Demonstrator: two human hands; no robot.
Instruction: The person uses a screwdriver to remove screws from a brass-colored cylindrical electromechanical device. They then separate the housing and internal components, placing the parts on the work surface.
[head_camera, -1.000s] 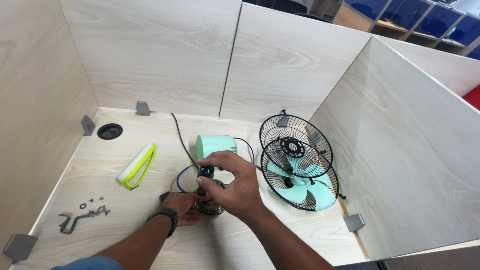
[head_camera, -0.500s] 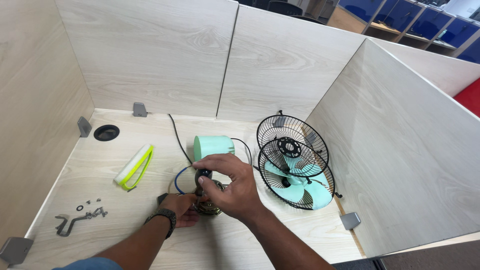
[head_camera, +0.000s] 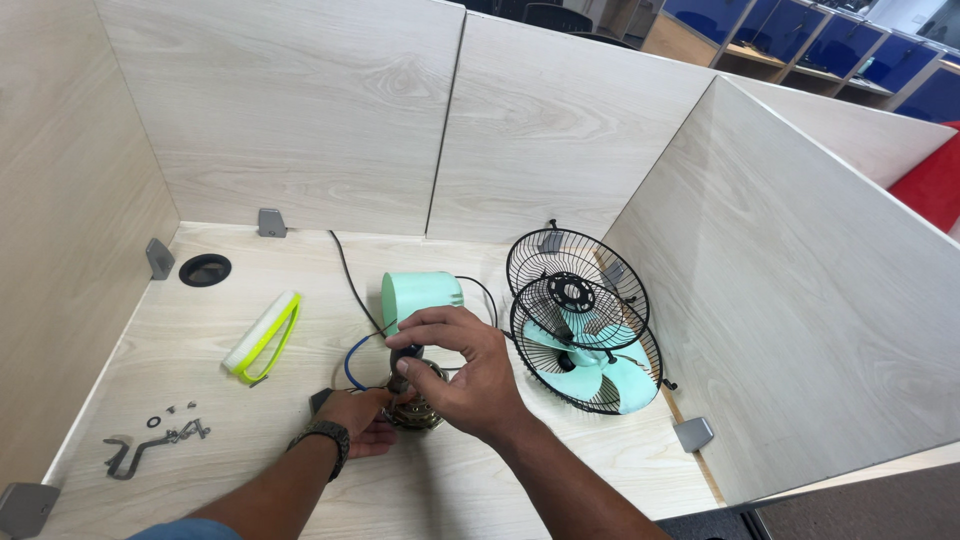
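My left hand grips the base of a small metal fan motor standing on the desk. My right hand arches over the motor from above, its fingertips pinching a dark part on the motor's top. Just behind the hands lies a mint-green motor housing, with black and blue wires running from it toward the motor. To the right, two black wire fan guards lean against the partition, the front one with a mint-green fan blade behind it.
A white and yellow-green handled tool lies at left. Loose screws, washers and a metal bracket sit near the front left. A round cable hole is in the back left corner. Wooden partitions enclose the desk.
Both hands stay on the motor; my right fingers have shifted slightly on its top. The view has tilted a little.
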